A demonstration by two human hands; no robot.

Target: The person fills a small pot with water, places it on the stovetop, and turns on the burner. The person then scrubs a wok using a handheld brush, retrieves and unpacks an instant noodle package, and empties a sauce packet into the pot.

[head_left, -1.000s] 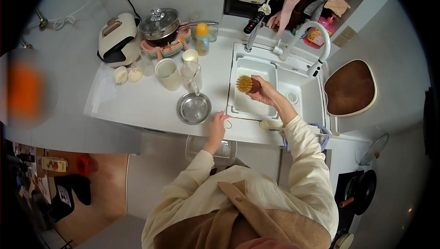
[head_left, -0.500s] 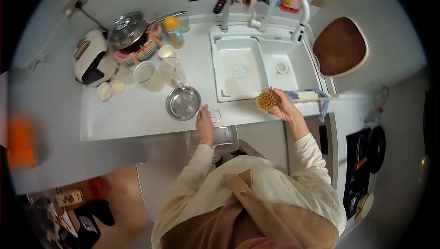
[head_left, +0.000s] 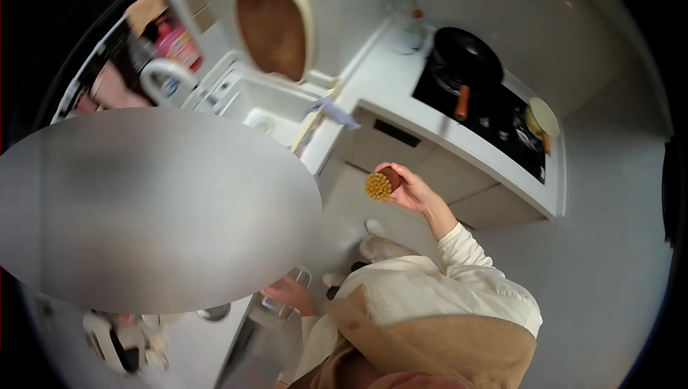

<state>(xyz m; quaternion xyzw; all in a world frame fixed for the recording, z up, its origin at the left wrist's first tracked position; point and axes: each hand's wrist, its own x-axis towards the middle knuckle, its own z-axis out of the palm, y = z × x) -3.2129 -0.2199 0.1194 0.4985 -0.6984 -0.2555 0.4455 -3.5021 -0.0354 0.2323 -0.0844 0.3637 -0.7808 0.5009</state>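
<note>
My right hand [head_left: 410,190] grips a round scrub brush [head_left: 378,185] with yellow bristles and a brown back, held over the floor in front of the cabinets. Its bristles face the camera. My left hand [head_left: 287,294] is low at the counter edge, beside a clear container [head_left: 299,279]; a blurred grey oval hides the tips of its fingers, so what it holds, if anything, does not show. The white sink [head_left: 276,108] lies beyond, partly covered by the same blur, with a blue cloth [head_left: 332,112] on its edge.
On the black stove [head_left: 494,113] sit a dark pan [head_left: 467,59] with an orange-brown handle and a pale pot [head_left: 542,118]. A brown board [head_left: 274,31] leans on the wall. A toaster [head_left: 107,342] stands lower left. A metal bowl [head_left: 213,311] shows partly at the blur's edge.
The view has swung right toward the stove. My right hand has carried the brush away from the sink, out over the floor. A grey blur now covers much of the counter.
</note>
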